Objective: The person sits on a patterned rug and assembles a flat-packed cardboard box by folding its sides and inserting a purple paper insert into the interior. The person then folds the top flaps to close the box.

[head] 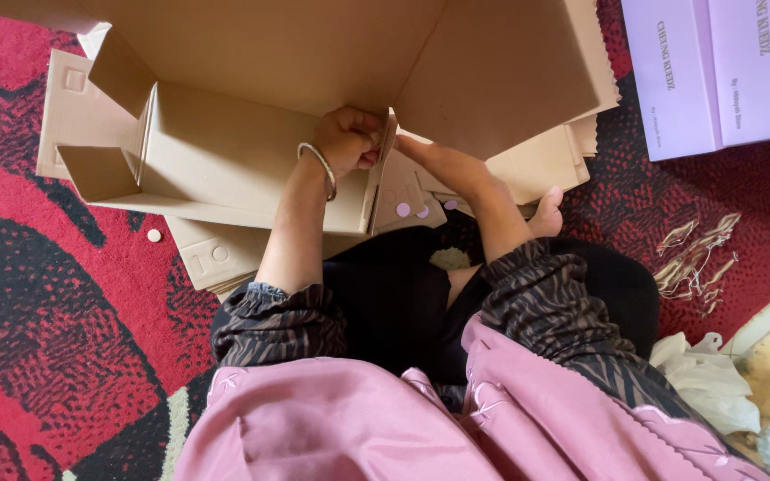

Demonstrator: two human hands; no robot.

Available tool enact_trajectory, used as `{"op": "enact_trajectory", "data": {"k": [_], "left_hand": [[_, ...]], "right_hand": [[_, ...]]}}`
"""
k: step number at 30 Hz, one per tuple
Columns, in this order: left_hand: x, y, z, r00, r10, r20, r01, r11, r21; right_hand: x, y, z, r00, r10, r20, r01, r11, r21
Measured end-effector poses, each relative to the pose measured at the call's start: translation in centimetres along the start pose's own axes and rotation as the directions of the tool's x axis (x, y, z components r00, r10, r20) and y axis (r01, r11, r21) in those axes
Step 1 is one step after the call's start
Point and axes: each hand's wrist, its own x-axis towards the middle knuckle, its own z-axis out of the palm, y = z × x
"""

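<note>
The person sits on a red patterned carpet with a half-folded cardboard box propped in front of the knees, its long side wall standing and its big flaps open above. The board looks light and stiff, though it will crease readily along the scored lines, so it seems best gripped at an edge or tab near a fold rather than by the middle of a panel. The left hand (a thin bangle on its wrist) is at the box's right end, its fingers curled nearly closed and pinching a narrow cardboard tab that stands at the corner. The right hand reaches in from the other side of that tab; its fingers are hidden behind the card, so their spread cannot be told, though they appear to press on the same corner. Under the box lies a stack of flat die-cut blanks, some with lilac dots. Well to the right of the box are lilac printed sheets, and near them crumpled clear wrappers.
</note>
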Motion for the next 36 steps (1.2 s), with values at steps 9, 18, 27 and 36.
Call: {"op": "enact_trajectory", "data": {"k": [9,18,27,36], "left_hand": [[-1.0,2.1,0.1,0.997,-0.069,-0.018,0.068,0.996,-0.060],[-0.6,2.3,-0.1,0.997,-0.078,0.020,0.079,0.995,-0.060],[-4.9,5.2,2.6,0.908,0.416,-0.051,-0.201,0.539,0.818],[-8.2,7.0,4.7,0.856,0.511,0.075,-0.184,0.167,0.969]], "right_hand": [[-2.2,-0.2,-2.1,0.743,-0.625,0.239,0.668,0.671,-0.321],[2.6,-0.4,-1.5,0.739,-0.666,0.104,0.652,0.666,-0.364],[2.1,0.4,-2.2,0.659,-0.727,0.193,0.723,0.542,-0.428],[-0.4,-0.4,-1.9,0.570,-0.816,-0.100,0.683,0.538,-0.494]]}}
